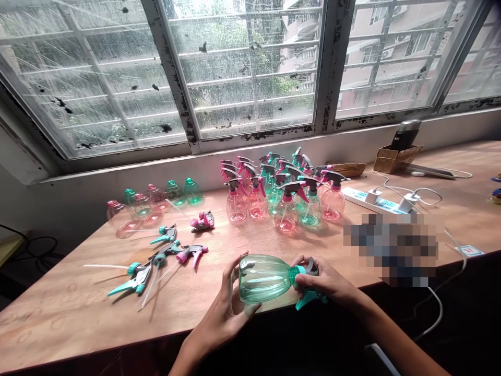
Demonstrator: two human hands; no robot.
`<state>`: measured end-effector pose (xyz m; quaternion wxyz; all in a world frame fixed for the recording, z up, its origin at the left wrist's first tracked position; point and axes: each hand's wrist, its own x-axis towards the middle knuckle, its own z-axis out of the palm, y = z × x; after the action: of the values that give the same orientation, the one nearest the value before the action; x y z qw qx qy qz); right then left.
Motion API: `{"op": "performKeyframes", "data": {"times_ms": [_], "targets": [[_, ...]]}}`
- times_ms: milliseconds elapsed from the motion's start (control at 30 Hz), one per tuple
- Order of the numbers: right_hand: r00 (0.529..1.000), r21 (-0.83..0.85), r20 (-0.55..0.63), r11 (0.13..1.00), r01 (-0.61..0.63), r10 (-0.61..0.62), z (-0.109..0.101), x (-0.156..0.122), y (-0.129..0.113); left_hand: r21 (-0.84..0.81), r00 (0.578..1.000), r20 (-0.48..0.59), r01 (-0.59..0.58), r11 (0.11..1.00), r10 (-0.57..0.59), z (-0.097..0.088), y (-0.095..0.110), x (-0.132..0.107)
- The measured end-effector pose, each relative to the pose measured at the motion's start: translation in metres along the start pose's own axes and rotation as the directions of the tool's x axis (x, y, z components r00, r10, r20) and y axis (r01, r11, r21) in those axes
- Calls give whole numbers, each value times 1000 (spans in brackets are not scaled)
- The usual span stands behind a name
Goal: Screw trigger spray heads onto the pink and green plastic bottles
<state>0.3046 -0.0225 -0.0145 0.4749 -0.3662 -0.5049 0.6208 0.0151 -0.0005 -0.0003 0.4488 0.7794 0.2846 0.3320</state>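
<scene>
A clear green spray bottle (264, 279) lies sideways in the air over the table's front edge, its base toward the left. My left hand (230, 305) is wrapped round the base end. Around the neck and the teal-and-grey spray head (309, 292) my right hand (323, 279) is closed, with the teal trigger hanging below. The spray head sits on the bottle's neck; how tightly, I cannot tell. Loose teal spray heads (136, 279) with white tubes lie on the table to the left, near pink ones (191, 254).
Several capless pink and green bottles (146, 209) stand at the back left. A group of bottles with spray heads (287, 214) fills the back middle. On the right are a white power strip (378, 203) with cables, a cardboard box (397, 156) and a blurred patch.
</scene>
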Motion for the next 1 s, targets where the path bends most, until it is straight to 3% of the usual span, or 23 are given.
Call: {"op": "performKeyframes", "data": {"times_ms": [167, 533, 800, 1000], "targets": [[1000, -18, -7, 1000, 11, -11, 0, -1, -1, 6, 998, 33, 57, 998, -57, -1, 7, -1], [1000, 27, 14, 1000, 16, -17, 0, 0, 0, 72, 999, 11, -32, 997, 31, -3, 1, 0], [1000, -8, 6, 1000, 13, -13, 0, -1, 1, 107, 999, 24, 30, 994, -33, -1, 7, 1], [1000, -18, 3, 1000, 8, -8, 0, 1, 0, 103, 1000, 23, -23, 994, 21, -3, 11, 3]]}}
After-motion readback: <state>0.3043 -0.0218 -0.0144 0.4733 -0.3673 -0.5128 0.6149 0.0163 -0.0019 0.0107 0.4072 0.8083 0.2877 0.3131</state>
